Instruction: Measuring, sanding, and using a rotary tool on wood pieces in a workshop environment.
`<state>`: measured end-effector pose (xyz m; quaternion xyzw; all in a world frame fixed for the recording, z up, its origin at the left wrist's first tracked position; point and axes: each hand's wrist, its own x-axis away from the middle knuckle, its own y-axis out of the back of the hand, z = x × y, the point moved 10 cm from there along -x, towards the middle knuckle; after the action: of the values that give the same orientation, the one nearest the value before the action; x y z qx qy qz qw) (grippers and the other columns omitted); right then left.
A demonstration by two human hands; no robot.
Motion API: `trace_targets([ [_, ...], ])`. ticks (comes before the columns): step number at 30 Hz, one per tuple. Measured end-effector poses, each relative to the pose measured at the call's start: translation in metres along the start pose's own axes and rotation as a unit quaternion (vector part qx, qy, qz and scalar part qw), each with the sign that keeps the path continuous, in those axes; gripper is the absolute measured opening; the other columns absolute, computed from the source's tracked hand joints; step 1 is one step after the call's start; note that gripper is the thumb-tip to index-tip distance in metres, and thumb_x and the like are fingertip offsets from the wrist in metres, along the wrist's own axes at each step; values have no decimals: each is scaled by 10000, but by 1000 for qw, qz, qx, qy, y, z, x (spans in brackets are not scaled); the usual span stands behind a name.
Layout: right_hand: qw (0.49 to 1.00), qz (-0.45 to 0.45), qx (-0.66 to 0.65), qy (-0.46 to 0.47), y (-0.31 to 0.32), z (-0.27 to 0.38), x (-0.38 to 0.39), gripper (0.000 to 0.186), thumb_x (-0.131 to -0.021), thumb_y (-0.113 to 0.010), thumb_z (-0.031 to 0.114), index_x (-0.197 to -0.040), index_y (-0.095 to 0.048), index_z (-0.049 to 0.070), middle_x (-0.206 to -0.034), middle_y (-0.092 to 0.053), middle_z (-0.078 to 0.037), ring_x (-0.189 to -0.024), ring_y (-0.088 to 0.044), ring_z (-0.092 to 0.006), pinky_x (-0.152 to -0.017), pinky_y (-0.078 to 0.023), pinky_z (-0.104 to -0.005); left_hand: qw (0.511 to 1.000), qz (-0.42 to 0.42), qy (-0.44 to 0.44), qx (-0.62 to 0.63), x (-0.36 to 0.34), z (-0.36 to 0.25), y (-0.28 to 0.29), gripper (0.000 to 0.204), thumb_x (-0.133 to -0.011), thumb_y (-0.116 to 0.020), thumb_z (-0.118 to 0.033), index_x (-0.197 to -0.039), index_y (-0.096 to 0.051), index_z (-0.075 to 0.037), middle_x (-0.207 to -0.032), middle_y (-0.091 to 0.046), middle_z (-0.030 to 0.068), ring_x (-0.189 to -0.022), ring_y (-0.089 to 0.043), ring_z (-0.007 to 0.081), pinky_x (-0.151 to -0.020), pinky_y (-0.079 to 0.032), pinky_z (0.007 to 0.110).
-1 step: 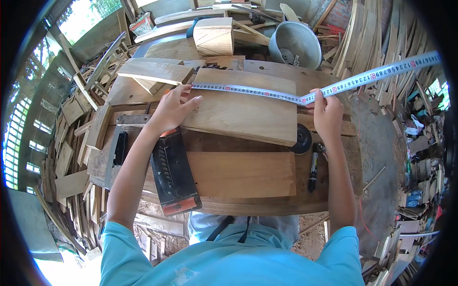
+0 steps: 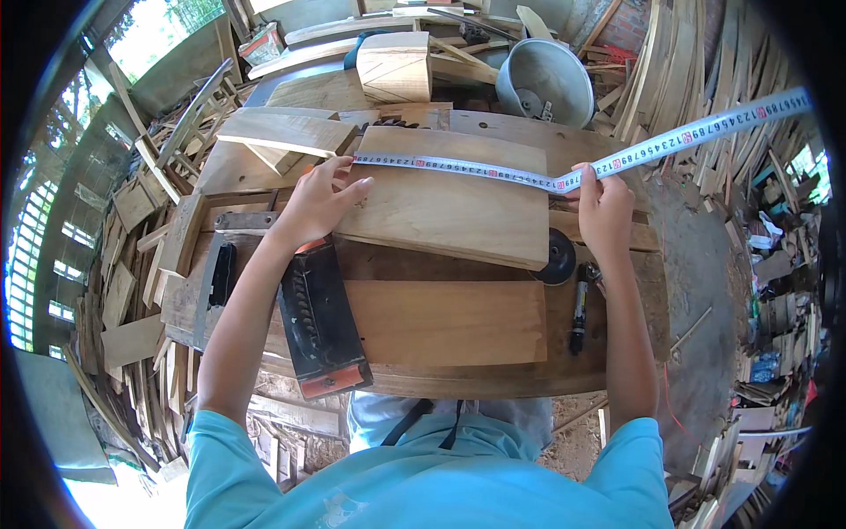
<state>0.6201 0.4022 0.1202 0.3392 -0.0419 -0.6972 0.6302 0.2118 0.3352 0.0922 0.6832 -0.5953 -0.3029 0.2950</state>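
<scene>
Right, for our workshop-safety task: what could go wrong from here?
1. The measuring tape might shift on the pale board: the left hand is at its end, the right hand pinches it near the board's right edge, and beyond that a long stretch slants upward and could tug.
2. The black-and-orange tool appears to jut past the front edge of the bench, close to the person, so a bump might knock it off.

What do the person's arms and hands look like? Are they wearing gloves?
No gloves: the left hand and right hand are bare. No watch or bracelet shows. The left sleeve and right sleeve are short and light blue, leaving the forearms uncovered.
</scene>
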Motion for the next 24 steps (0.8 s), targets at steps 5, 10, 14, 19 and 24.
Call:
trace_targets([
  [5, 998, -7, 48, 32, -1, 16, -2, 321, -1088, -533, 194, -1075, -708, -75, -821, -762, -155, -746, -771, -211, -659, -611, -322, 1000, -9, -11, -5, 1, -3, 1, 724, -943, -726, -456, -1425, -555, 57, -1274, -682, 241, -1069, -720, 279, -975, -536, 379],
  [10, 992, -32, 97, 75, -1, 27, -5, 276, -1039, -586, 156, -974, -711, -82, -733, -695, -218, -679, -711, -370, -634, -532, -436, 1000, -11, -19, -3, 0, -1, 0, 728, -938, -733, -457, -1428, -562, 54, -1270, -685, 233, -1040, -711, 274, -962, -542, 377],
  [14, 993, -33, 88, 66, 1, 20, -10, 286, -1040, -588, 168, -978, -716, -80, -728, -701, -207, -678, -719, -356, -634, -529, -443, 1000, -9, -15, 0, 0, -2, 0, 734, -937, -737, -456, -1430, -559, 57, -1267, -684, 235, -1048, -708, 272, -965, -541, 376],
  [19, 997, -37, -61, 5, 10, 10, -17, 345, -1088, -514, 181, -1032, -694, -107, -839, -753, -189, -790, -782, -270, -736, -644, -362, 1000, -5, -3, 15, 2, -1, 3, 735, -936, -741, -446, -1431, -554, 64, -1262, -686, 234, -1024, -716, 276, -964, -541, 376],
  [24, 959, -31, -252, -124, 25, -25, -27, 382, -1112, -466, 198, -1155, -580, -164, -1066, -722, -289, -926, -776, -341, -808, -673, -392, 999, -23, -12, 23, 2, 9, 12, 746, -946, -712, -481, -1423, -556, 70, -1212, -707, 228, -1022, -717, 280, -959, -540, 384],
])
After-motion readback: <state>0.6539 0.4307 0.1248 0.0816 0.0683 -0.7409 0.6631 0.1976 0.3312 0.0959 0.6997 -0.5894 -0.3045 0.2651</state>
